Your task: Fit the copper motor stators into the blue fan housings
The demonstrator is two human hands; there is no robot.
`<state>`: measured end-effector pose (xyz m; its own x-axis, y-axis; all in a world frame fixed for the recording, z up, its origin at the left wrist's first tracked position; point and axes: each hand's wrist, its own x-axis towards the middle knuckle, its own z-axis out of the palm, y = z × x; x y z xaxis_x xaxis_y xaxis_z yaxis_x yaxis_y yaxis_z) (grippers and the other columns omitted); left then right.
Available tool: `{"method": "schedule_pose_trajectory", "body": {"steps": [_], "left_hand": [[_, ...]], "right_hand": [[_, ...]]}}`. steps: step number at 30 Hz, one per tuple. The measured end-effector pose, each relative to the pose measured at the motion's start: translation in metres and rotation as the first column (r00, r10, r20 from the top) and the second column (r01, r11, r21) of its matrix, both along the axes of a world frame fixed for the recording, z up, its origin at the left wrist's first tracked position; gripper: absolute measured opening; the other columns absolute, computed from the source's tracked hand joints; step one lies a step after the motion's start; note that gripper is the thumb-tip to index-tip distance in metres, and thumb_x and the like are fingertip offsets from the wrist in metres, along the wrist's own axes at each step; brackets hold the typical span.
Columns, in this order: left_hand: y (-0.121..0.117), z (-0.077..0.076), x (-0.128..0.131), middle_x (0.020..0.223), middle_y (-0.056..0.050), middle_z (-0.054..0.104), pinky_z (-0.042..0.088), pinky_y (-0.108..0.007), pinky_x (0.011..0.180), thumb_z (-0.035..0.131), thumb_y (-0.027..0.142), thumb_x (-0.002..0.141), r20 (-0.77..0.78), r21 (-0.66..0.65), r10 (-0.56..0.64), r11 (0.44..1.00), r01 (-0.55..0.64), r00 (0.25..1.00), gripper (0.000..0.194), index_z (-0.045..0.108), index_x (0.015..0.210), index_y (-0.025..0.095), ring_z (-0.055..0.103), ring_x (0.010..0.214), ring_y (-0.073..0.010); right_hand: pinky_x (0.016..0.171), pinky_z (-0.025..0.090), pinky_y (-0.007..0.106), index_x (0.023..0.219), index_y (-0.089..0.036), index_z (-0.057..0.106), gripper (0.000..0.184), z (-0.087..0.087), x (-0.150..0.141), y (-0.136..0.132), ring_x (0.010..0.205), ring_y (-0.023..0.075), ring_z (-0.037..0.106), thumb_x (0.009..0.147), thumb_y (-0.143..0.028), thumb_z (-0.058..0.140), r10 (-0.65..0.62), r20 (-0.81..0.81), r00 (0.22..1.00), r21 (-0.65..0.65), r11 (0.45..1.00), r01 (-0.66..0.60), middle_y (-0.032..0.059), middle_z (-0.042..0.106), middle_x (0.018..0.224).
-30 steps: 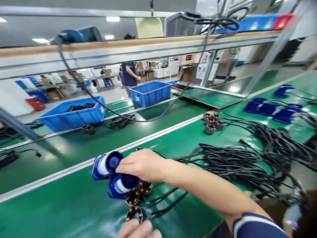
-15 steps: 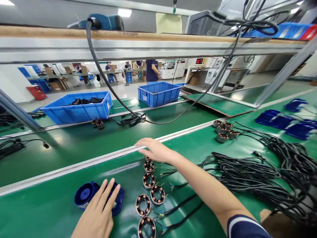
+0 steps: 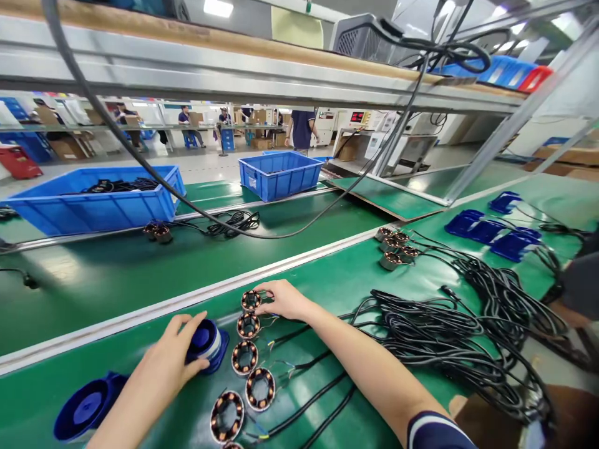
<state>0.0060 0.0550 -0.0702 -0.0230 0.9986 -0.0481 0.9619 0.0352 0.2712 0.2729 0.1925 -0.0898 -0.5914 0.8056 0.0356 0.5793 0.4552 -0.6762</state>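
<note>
My left hand (image 3: 166, 365) wraps its fingers round a blue round housing (image 3: 206, 342) with a white band, standing on the green table (image 3: 140, 355). A second blue housing (image 3: 87, 408) lies at the lower left, apart from the hand. My right hand (image 3: 283, 299) rests on the table with its fingers pinching the farthest of a row of copper-wound stator rings (image 3: 251, 300). Several more rings (image 3: 244, 357) run toward me between the two hands, each trailing thin wires.
A big tangle of black cables (image 3: 468, 324) covers the table to the right, with more stator rings (image 3: 395, 246) and blue parts (image 3: 486, 227) beyond. Two blue bins (image 3: 93, 202) (image 3: 281, 174) stand past the conveyor belt (image 3: 140, 268). Other people stand at distant benches.
My left hand moved from lying flat on the two housings to gripping one, now separated from the other. My right hand drew back from the belt edge onto the farthest ring.
</note>
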Motion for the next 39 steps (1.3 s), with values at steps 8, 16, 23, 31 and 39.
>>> {"method": "schedule_pose_trajectory", "body": {"steps": [8, 16, 23, 31, 39], "left_hand": [[0.101, -0.009, 0.047, 0.113, -0.006, 0.059, 0.048, -0.037, 0.095, 0.084, 0.050, 0.071, 0.249, 0.271, -0.122, 0.961, 0.052, 0.961, 0.063, 0.061, 0.123, 0.023, 0.061, 0.109, -0.0275], [0.125, -0.020, 0.080, 0.091, 0.000, 0.057, 0.045, -0.031, 0.070, 0.091, 0.049, 0.066, 0.385, 0.247, -0.299, 0.945, 0.215, 0.873, 0.058, 0.065, 0.110, 0.021, 0.059, 0.083, -0.0224], [0.117, -0.024, 0.087, 0.100, -0.001, 0.057, 0.044, -0.033, 0.080, 0.093, 0.043, 0.065, 0.419, 0.272, -0.292, 0.944, 0.189, 0.860, 0.064, 0.061, 0.117, 0.022, 0.057, 0.094, -0.0238], [0.113, -0.026, 0.096, 0.094, -0.001, 0.053, 0.043, -0.034, 0.076, 0.093, 0.044, 0.065, 0.429, 0.295, -0.264, 0.945, 0.142, 0.864, 0.059, 0.060, 0.107, 0.020, 0.054, 0.088, -0.0241], [0.113, -0.022, 0.097, 0.103, -0.003, 0.059, 0.048, -0.036, 0.083, 0.093, 0.047, 0.064, 0.434, 0.288, -0.345, 0.929, 0.235, 0.833, 0.067, 0.061, 0.117, 0.023, 0.059, 0.096, -0.0256]], "right_hand": [[0.075, 0.045, 0.025, 0.125, -0.024, 0.071, 0.046, 0.043, 0.029, -0.001, 0.082, 0.0154, 0.061, 0.083, -0.037, 0.084, -0.116, -0.299, 0.947, 0.149, 0.975, 0.167, 0.0013, 0.072, 0.098], [0.081, 0.048, 0.028, 0.128, -0.024, 0.069, 0.047, 0.062, 0.031, -0.009, 0.093, 0.0200, 0.066, 0.086, -0.042, 0.080, -0.145, -0.001, 0.989, 0.249, 0.958, 0.141, 0.0053, 0.072, 0.107], [0.092, 0.052, 0.038, 0.142, -0.020, 0.057, 0.065, 0.074, 0.035, -0.022, 0.115, 0.0292, 0.063, 0.088, -0.051, 0.076, -0.145, 0.250, 0.957, 0.333, 0.941, 0.056, 0.0096, 0.067, 0.125], [0.083, 0.051, 0.039, 0.115, -0.020, 0.072, 0.055, 0.076, 0.023, -0.027, 0.092, 0.0297, 0.071, 0.094, -0.069, 0.058, -0.325, 0.332, 0.885, 0.398, 0.899, 0.181, 0.0095, 0.075, 0.099], [0.098, 0.048, 0.036, 0.137, -0.028, 0.064, 0.049, 0.080, 0.058, -0.011, 0.116, 0.0266, 0.066, 0.093, -0.047, 0.072, -0.029, 0.271, 0.962, 0.303, 0.951, -0.056, 0.0078, 0.070, 0.125]]}}
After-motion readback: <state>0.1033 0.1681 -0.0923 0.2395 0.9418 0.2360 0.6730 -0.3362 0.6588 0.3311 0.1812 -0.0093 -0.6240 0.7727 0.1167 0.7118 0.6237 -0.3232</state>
